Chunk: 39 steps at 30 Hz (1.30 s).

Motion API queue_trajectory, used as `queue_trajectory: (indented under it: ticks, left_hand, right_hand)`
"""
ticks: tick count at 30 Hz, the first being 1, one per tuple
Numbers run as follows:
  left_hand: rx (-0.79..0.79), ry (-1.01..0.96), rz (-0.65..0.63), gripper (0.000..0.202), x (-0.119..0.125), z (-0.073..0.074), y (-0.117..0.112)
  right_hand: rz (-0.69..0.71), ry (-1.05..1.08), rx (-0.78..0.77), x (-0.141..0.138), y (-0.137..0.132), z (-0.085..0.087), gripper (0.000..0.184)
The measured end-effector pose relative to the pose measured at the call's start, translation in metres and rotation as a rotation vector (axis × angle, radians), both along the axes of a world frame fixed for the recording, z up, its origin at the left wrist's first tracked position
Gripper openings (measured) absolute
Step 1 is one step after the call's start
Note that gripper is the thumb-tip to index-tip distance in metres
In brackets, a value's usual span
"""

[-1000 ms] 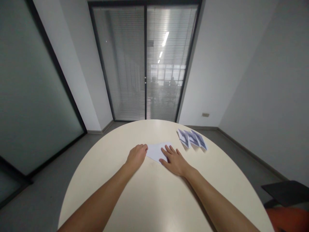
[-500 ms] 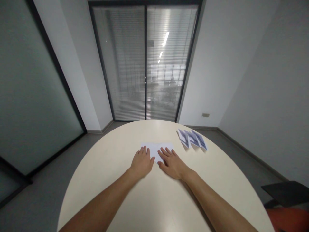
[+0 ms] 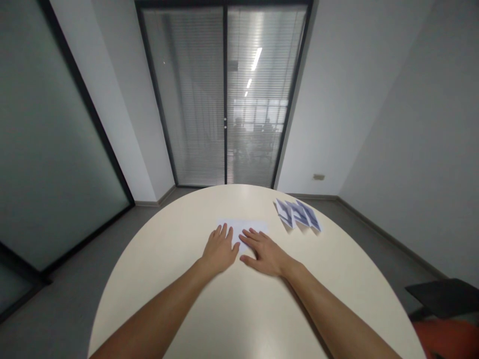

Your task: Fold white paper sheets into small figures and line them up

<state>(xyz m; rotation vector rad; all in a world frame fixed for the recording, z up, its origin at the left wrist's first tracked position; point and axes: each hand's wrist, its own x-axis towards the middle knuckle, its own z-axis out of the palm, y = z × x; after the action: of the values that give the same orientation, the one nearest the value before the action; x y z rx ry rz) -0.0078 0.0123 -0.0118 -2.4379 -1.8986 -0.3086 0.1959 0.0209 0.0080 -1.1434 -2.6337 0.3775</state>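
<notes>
A white sheet of paper [image 3: 236,227] lies flat on the pale round table [image 3: 157,279], its near part covered by my hands. On the left side of the sheet rests my left hand [image 3: 220,250], palm down with the fingers stretched out. My right hand [image 3: 265,253] lies across the right side of it, fingers spread and pointing up and left. A small gap separates the two thumbs. Neither hand grips anything.
Several folded printed papers [image 3: 298,215] stand in zigzag creases near the table's far right edge. At the lower right is a chair with a black back [image 3: 445,298] and red seat [image 3: 447,339]. A glass door with blinds [image 3: 258,149] is beyond the table.
My right hand has slid slightly left over the paper, toward my left hand. The left hand stays almost in place, and the folded papers have not moved.
</notes>
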Motion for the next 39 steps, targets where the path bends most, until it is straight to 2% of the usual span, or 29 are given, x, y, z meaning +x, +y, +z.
queue_trajectory:
  ticks: [5,14,17,19,25,27,32,36,39]
  left_hand:
    - [-0.027,-0.022,-0.063,0.055,-0.002,-0.002,0.0]
    - [-0.054,-0.048,-0.099,0.059,-0.002,0.001,-0.003]
    - [-0.046,-0.065,-0.104,0.059,-0.002,0.002,-0.003]
    - [-0.044,-0.068,-0.101,0.058,-0.002,0.002,-0.002]
    - [-0.037,-0.093,-0.1,0.056,-0.003,0.003,-0.001]
    - [-0.04,-0.093,-0.104,0.057,-0.004,0.002,-0.001]
    - [-0.006,-0.08,-0.129,0.055,-0.004,0.002,-0.003]
    - [0.065,-0.081,-0.14,0.051,-0.004,0.005,-0.003]
    - [0.091,-0.087,-0.107,0.041,-0.004,0.009,-0.002]
  right_hand:
    - [0.017,-0.007,-0.02,0.001,0.001,-0.001,0.069]
    - [-0.144,-0.005,0.054,0.005,0.008,-0.008,0.081]
    - [-0.128,-0.025,0.053,0.006,0.007,-0.007,0.081]
    - [-0.094,-0.013,0.046,0.006,0.006,-0.004,0.076]
    - [-0.07,0.128,0.021,0.009,0.011,-0.003,0.045]
    - [-0.09,0.175,0.044,0.011,0.017,-0.009,0.043]
    - [-0.267,0.237,0.132,0.015,0.027,-0.02,0.045]
    - [-0.326,0.225,0.157,0.016,0.028,-0.019,0.039]
    - [-0.363,0.225,0.166,0.018,0.028,-0.016,0.038]
